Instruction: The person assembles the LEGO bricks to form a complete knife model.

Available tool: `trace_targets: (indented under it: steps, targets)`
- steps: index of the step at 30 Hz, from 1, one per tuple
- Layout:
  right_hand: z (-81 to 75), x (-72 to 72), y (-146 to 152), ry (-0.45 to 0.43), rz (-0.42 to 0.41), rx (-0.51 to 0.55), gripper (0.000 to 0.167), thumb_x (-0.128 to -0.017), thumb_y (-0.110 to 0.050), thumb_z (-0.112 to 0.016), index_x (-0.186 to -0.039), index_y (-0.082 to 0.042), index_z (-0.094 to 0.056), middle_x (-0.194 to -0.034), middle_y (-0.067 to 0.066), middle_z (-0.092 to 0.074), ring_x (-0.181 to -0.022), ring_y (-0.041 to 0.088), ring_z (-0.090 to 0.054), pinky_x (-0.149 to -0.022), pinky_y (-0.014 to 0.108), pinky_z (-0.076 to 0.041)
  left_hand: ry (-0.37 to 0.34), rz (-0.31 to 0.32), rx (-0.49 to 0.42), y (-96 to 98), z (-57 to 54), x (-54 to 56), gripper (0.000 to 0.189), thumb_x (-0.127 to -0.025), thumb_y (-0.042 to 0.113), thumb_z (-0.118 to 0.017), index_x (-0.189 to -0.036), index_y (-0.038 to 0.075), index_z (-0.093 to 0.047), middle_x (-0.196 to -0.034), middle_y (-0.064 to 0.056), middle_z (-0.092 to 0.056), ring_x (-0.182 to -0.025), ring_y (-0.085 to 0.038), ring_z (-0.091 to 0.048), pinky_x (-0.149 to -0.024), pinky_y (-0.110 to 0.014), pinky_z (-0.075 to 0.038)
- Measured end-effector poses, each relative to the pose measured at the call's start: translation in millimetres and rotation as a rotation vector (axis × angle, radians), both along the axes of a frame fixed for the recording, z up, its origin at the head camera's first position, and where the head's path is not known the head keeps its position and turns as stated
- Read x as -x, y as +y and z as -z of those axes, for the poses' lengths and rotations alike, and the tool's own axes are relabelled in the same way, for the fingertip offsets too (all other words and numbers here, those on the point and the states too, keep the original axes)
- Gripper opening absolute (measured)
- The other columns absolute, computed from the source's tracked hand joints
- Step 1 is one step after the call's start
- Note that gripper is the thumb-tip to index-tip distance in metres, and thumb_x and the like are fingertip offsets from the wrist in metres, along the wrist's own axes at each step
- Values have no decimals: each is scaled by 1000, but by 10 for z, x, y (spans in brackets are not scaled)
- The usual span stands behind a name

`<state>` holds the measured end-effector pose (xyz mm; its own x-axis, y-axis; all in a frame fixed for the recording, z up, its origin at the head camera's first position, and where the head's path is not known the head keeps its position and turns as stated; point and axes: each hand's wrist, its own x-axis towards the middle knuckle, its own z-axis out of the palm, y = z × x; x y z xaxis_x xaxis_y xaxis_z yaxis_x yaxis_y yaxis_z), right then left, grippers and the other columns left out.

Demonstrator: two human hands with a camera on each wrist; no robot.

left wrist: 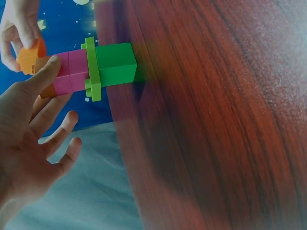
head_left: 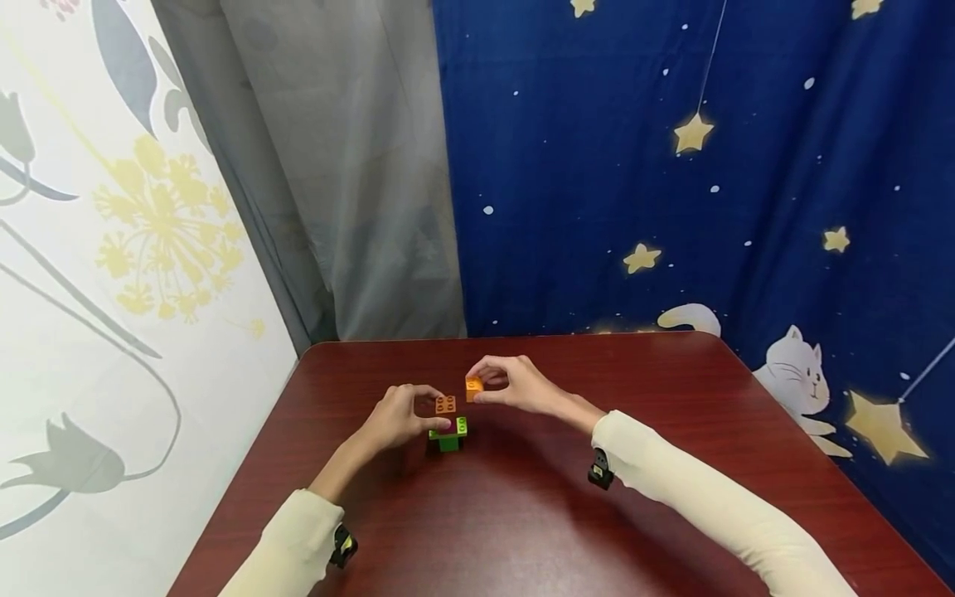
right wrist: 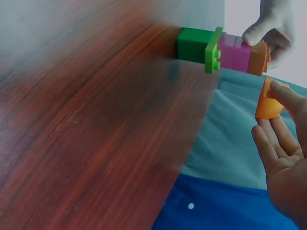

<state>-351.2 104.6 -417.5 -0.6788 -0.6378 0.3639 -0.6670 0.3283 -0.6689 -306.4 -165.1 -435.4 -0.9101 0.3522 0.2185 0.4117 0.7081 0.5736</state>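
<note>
A tower of toy building bricks stands on the table, with a dark green brick (left wrist: 117,64) at its foot. Above that come a wider lime green plate (left wrist: 93,69), two pink bricks (left wrist: 77,72) and a brownish-orange brick (head_left: 445,405) with bare studs on top. My left hand (head_left: 399,417) pinches the tower's upper part between thumb and forefinger, its other fingers spread. In my right hand (head_left: 518,385) is a brighter orange brick (right wrist: 268,106) with a curved side, pinched by thumb and fingertips. It is held close beside the tower's top, slightly higher in the head view.
The dark red wooden table (head_left: 515,514) stretches out around the tower. Behind its far edge hang a grey curtain (head_left: 373,207) and a blue starry curtain (head_left: 567,207). A white patterned wall hanging (head_left: 89,332) borders the left side.
</note>
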Motion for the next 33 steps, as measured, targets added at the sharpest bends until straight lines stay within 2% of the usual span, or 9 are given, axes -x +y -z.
trace_targets:
  steps: [4, 11, 19, 27, 33]
  targets:
    - [-43, -33, -77, -4, -20, 22, 32, -88, -19, -86, -117, -19, -73, -111, -2, -76, -106, 12, -72, -93, 32, -57, -6, 3, -3, 3, 7, 5, 39, -81, 33, -92, -112, 13, -78, -108, -3, -76, -98, -28, -70, -89, -44, -58]
    - [-62, -62, -229, -25, -49, 39, 32, -87, -13, -86, -116, -15, -73, -110, 1, -76, -106, 17, -73, -93, 37, -58, -2, 0, -4, 3, 1, 16, 39, -81, 33, -92, -111, 12, -78, -105, -2, -77, -98, -27, -71, -89, -45, -58]
    - [-38, -111, -351, -79, -106, 98, 36, -86, -1, -84, -120, -4, -71, -112, 14, -75, -108, 33, -72, -94, 51, -56, -16, -14, 10, 4, 1, 0, 44, -80, 34, -92, -114, 10, -78, -108, -3, -77, -96, -17, -72, -90, -43, -59]
    - [0, -123, -424, -69, -93, 71, 33, -88, -7, -83, -119, -11, -71, -112, 5, -76, -106, 20, -73, -93, 41, -58, 9, 21, 3, -6, 17, 7, 40, -81, 32, -92, -112, 11, -78, -104, -1, -78, -98, -16, -73, -88, -42, -59]
    - [30, -136, -455, -53, -73, 65, 30, -91, -11, -82, -119, -14, -72, -111, 2, -76, -103, 16, -74, -93, 44, -58, 8, 16, 23, -8, 18, 9, 40, -81, 34, -91, -111, 12, -78, -102, 1, -78, -95, -14, -73, -86, -40, -59]
